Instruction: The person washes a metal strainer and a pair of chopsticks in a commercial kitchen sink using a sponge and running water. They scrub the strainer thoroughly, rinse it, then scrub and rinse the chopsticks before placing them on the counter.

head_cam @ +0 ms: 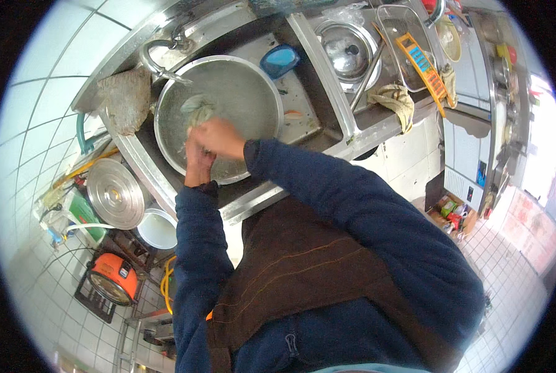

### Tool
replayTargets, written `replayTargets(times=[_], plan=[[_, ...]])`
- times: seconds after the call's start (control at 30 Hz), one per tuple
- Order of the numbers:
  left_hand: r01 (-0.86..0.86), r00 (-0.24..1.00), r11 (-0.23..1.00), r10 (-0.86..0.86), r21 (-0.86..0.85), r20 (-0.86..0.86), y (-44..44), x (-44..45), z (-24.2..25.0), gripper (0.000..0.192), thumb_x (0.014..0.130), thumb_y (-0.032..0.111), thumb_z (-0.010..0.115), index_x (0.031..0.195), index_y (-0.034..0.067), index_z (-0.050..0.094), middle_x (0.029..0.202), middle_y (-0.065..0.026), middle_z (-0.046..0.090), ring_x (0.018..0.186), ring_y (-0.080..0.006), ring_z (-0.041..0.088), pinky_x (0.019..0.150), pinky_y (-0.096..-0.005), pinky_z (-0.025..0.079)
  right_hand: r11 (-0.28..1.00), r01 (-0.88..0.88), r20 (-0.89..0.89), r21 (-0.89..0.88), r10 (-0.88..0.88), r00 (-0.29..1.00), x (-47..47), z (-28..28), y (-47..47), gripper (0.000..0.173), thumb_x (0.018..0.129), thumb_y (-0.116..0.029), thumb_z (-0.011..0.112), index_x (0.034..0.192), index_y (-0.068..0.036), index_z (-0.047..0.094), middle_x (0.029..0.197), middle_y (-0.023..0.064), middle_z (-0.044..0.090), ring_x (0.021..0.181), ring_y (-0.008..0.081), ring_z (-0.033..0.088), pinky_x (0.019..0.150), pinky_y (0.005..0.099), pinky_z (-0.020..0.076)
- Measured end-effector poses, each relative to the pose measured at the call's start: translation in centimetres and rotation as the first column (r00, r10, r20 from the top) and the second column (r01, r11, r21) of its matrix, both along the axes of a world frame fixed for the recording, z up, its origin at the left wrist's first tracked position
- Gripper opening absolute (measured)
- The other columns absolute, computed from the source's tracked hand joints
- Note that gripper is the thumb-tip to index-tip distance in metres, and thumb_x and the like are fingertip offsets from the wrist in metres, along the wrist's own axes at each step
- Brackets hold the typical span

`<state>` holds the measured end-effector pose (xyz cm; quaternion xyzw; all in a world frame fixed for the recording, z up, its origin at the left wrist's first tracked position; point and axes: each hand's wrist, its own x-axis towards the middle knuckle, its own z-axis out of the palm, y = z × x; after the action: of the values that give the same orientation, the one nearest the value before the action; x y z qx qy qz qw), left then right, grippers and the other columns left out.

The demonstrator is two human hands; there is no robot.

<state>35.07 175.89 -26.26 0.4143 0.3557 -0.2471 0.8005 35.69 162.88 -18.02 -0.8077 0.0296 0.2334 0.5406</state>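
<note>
A large round metal basin [250, 107] filled with cloudy water stands in the steel sink, under a curved faucet [151, 53]. Over the basin my left hand [198, 161] and my right hand [219, 136] are pressed together, the right one blurred. Both close on a pale, wet, greenish bundle [200, 113], perhaps cloth or leaves; its kind cannot be told. Part of it hangs at the water. Beside the basin in the sink lies a blue plastic scoop or bowl [279, 61].
A worn board-like piece [128, 100] leans at the sink's left corner. The right-hand sink holds a lidded metal pot [348, 53], a wire basket [401, 28], an orange plastic rack [422, 70] and a rag [394, 102]. A round metal lid [115, 193] stands at lower left.
</note>
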Motion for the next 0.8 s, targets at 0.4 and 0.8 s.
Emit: replayTargets(times=[0.4,0.8], plan=[[0.358,0.930,0.934,-0.357,-0.005,-0.092,-0.9,-3.4,1.2,0.046,0.104,0.024,0.055,0.134,-0.008,0.043,0.119,-0.0184,0.057,0.113,-0.0333,0.061,0.101,-0.0495,0.053,0.750,0.628,-0.285,0.209,-0.567,0.772,-1.4,-18.1,-0.8,0.031,0.091,-0.012,0.062,0.118,0.002,0.066,0.108,0.0184,0.069,0.095,0.0299,0.067,0.086,0.0437,0.0533],[0.299,0.943,0.954,-0.298,0.020,0.149,2.3,-3.2,1.1,0.061,0.103,0.057,0.044,0.146,0.014,0.045,0.146,-0.0081,0.051,0.131,-0.0261,0.053,0.104,-0.0446,0.049,0.951,0.168,-0.076,0.260,-0.154,0.985,-3.5,1.2,-0.5,0.045,0.091,-0.041,0.067,0.114,-0.002,0.065,0.099,0.0199,0.071,0.091,0.0352,0.070,0.085,0.0464,0.0537]])
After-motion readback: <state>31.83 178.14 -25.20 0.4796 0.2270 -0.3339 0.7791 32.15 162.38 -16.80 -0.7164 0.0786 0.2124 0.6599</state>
